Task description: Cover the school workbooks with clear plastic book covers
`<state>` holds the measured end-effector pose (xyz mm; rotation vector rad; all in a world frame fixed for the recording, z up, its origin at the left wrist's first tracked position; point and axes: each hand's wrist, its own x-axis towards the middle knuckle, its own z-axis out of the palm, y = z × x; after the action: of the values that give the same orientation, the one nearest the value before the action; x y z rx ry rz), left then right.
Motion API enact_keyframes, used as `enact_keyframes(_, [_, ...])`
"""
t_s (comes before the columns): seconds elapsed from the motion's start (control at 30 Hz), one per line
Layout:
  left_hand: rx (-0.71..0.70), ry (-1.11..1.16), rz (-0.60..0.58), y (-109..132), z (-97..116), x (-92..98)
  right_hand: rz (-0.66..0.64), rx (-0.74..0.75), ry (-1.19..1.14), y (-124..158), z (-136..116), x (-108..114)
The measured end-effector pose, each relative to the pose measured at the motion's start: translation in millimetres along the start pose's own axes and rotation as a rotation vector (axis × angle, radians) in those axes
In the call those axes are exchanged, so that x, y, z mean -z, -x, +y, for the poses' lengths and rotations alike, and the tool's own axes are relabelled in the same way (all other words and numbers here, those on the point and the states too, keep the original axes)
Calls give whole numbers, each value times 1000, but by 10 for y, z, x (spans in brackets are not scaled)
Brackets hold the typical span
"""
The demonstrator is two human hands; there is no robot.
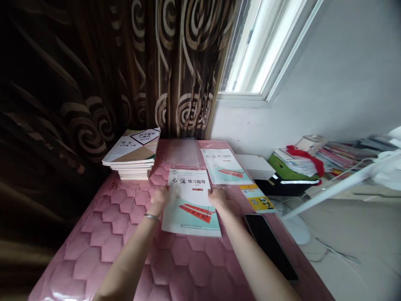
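A white and pale green calligraphy workbook (191, 215) with red strips on its cover is held by both side edges. My left hand (160, 198) grips its left edge, a bracelet on the wrist. At the right edge, my right hand (216, 197) has its fingers closed on the same workbook. A second workbook (223, 166) with a matching cover lies just beyond my right hand. Behind the held one is a stack of clear plastic covers (183, 152). To the left stands a pile of books (133, 152), a Chinese textbook-style cover on top.
A pink quilted table surface (115, 221) lies under everything. A black phone (269, 244) and a yellow booklet (258, 199) are near its right edge. Beyond that edge are a white box (255, 166), a white fan or lamp stand (326, 192) and piled papers (296, 162). A patterned curtain (140, 75) hangs behind.
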<state>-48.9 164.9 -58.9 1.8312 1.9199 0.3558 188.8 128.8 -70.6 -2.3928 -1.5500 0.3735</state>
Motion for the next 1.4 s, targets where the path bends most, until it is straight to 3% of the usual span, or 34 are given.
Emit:
enact_keyframes(0.37, [22,-130,37,219,-21,-97,13,-58,-29,31,15,-118])
enact_keyframes(0.7, [16,-174,44,198,24,-73,24,-24,-126,-12,94,-68])
enact_keyframes(1.03, [25,-201,95,71,-51,140,7,28,-236,-254,-142,-123])
enact_keyframes(1.1, [-29,-225,128,77,8,133,18,27,-240,-281,-135,-138])
enact_keyframes(1.17, [-172,-246,134,115,84,74,40,30,-249,-288,-102,-160])
enact_keyframes(1.3, [-603,-288,-43,156,174,-172,70,55,-278,-297,-45,-230])
enact_keyframes(1.4, [-684,-321,-86,99,134,-344,84,93,-291,-305,-43,-276])
